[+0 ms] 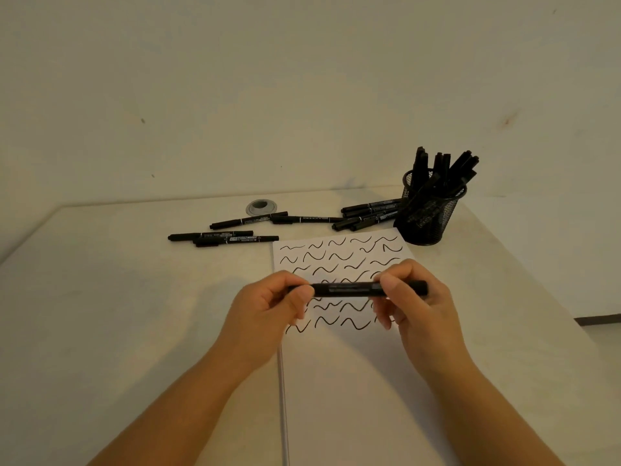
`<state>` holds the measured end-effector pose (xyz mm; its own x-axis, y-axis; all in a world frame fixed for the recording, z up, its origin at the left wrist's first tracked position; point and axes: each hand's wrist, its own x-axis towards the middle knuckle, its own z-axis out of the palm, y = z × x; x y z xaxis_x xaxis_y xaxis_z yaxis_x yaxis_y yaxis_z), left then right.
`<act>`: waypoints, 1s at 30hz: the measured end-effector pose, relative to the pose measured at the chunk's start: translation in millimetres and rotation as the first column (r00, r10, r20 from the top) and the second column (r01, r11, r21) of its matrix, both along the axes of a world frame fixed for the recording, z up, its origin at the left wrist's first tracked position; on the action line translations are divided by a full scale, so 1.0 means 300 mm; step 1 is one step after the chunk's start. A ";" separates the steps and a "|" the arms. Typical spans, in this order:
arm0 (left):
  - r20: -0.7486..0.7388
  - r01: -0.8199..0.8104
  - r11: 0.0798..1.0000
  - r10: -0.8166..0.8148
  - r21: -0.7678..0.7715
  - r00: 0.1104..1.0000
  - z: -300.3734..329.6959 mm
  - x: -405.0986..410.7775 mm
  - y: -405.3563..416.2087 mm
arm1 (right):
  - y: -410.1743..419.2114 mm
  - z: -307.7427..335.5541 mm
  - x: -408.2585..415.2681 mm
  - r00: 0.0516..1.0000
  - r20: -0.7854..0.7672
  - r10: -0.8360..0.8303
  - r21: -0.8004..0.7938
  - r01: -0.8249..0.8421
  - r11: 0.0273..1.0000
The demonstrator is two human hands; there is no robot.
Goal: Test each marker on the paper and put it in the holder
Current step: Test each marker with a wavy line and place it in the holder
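I hold a black marker (349, 289) level above the white paper (353, 381). My left hand (268, 311) grips its left end and my right hand (413, 304) grips its right end. Rows of black squiggles cover the upper part of the paper, some hidden behind my hands. A black mesh holder (428, 216) stands beyond the paper's far right corner with several markers upright in it. Loose markers lie on the table: a pile (369, 215) just left of the holder, two (248, 220) in the middle, and a group (223, 238) further left.
A round grey cable grommet (261, 207) sits in the table near its far edge, against the pale wall. The white table (117, 314) ends at the right beyond the holder, where the floor drops away.
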<state>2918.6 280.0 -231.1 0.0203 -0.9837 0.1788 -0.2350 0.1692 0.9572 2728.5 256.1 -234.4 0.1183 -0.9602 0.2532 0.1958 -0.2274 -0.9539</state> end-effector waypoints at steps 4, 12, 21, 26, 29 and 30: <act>-0.083 -0.102 0.995 0.099 -0.023 0.992 0.011 0.029 -0.012 | -0.002 0.016 -0.028 0.971 -0.234 -0.055 -0.027 0.050 0.998; 0.211 -0.050 0.974 0.097 -0.219 0.973 0.100 -0.037 -0.079 | -0.023 0.111 0.006 0.629 -0.750 -0.206 -0.333 -0.090 0.939; 0.338 0.035 0.956 0.068 -0.291 0.939 0.183 -0.117 -0.236 | -0.154 0.214 -0.065 0.631 -0.678 -0.378 -0.438 0.067 0.897; 0.587 -0.039 0.997 0.073 -0.071 0.806 0.136 -0.090 -0.429 | -0.247 0.282 -0.179 0.727 -0.460 -0.510 -0.403 0.340 0.850; 0.673 -0.064 0.998 0.063 -0.023 0.737 0.109 -0.076 -0.541 | -0.278 0.306 -0.221 0.737 -0.326 -0.592 -0.427 0.444 0.788; 0.693 -0.065 0.998 0.054 -0.011 0.719 0.103 -0.077 -0.576 | -0.288 0.307 -0.230 0.733 -0.298 -0.612 -0.434 0.467 0.770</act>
<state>2895.7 107.3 -200.1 -0.0457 -0.9870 0.1540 -0.8424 0.1209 0.5252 2659.5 169.8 -142.4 -0.2368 -0.7668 0.5966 -0.4349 -0.4655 -0.7709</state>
